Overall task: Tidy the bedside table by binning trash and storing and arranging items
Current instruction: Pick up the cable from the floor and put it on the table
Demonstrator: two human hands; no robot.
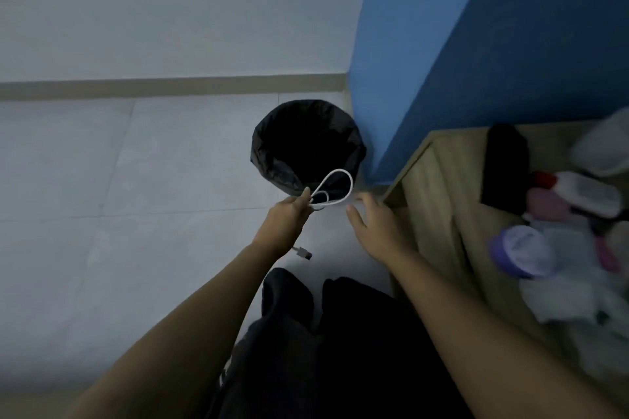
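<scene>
Bedside table (439,180) is sitting just right of my right hand (374,224), its top crowded with blurry stuff: a purple-lidded jar (522,250), pinkish bits, white plastic, something black. The bin (306,143) with its black liner is standing just past both hands, and I'm not making out anything inside. My left hand (286,224) is pinching a looped white cable (335,189) over the bin's near rim, plug dangling below the wrist. My right hand is hanging open, fingers loosely spread, gripping nothing.
</scene>
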